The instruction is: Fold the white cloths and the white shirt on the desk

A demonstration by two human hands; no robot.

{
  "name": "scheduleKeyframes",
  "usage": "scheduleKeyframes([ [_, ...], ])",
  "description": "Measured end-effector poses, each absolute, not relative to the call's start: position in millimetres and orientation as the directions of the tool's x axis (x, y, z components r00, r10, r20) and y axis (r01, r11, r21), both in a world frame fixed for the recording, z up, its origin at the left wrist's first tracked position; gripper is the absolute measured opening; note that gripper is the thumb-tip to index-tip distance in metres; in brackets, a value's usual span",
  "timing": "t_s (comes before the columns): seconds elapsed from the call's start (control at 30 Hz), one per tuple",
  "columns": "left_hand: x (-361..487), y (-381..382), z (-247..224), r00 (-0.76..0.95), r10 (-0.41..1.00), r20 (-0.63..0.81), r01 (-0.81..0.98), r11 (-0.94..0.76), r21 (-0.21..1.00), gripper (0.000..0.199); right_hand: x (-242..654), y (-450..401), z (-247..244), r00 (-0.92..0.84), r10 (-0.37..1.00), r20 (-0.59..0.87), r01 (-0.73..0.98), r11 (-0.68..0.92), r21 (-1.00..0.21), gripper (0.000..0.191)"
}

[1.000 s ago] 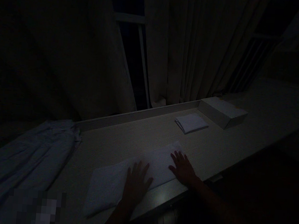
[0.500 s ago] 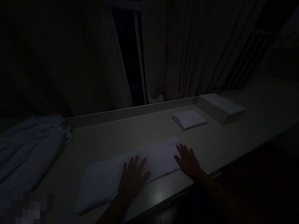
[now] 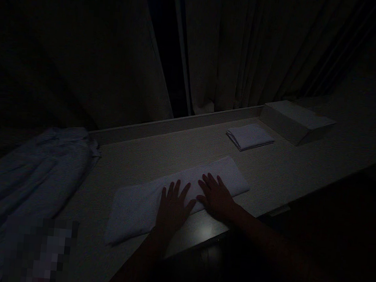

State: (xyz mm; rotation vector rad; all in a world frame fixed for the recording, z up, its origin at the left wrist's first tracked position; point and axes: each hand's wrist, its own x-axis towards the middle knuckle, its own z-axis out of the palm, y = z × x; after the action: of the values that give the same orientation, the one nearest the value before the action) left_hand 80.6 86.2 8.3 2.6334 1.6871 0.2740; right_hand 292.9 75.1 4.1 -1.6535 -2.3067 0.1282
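A long, pale folded cloth (image 3: 136,206) lies flat along the front of the table (image 3: 179,162). My left hand (image 3: 174,208) rests on its middle with the fingers spread. Close beside it, my right hand (image 3: 216,198) lies palm down on the cloth, to the right of centre, fingers also apart. Neither hand grips anything. The light is dim, so the kind of cloth cannot be made out.
A smaller folded cloth (image 3: 250,136) lies farther back, near a pale box (image 3: 297,120) at the right. Loose, rumpled fabric (image 3: 47,168) covers the left end. A low ledge (image 3: 176,124) and curtains (image 3: 228,52) border the back.
My right hand has moved left, from the cloth's right end to beside my left hand. My left hand stays near the middle. The view has tipped down slightly.
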Motion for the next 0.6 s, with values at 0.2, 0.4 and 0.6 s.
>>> scheduleKeyframes([
  [0.2,81.0,86.5,11.0,0.399,0.911,0.102,0.906,-0.409,0.107,0.064,316.8,123.6,-11.2,-0.221,0.970,0.105,0.931,0.242,-0.272,0.068],
  [0.4,78.6,87.2,9.3,0.404,0.909,0.104,0.899,-0.416,0.140,0.065,373.0,159.5,-25.8,-0.083,0.994,0.077,0.971,0.098,-0.220,0.074],
  [0.6,77.8,87.6,6.5,0.399,0.905,0.151,0.897,-0.419,0.142,0.062,367.1,154.5,-17.4,-0.045,0.985,0.164,0.983,0.074,-0.170,0.066],
])
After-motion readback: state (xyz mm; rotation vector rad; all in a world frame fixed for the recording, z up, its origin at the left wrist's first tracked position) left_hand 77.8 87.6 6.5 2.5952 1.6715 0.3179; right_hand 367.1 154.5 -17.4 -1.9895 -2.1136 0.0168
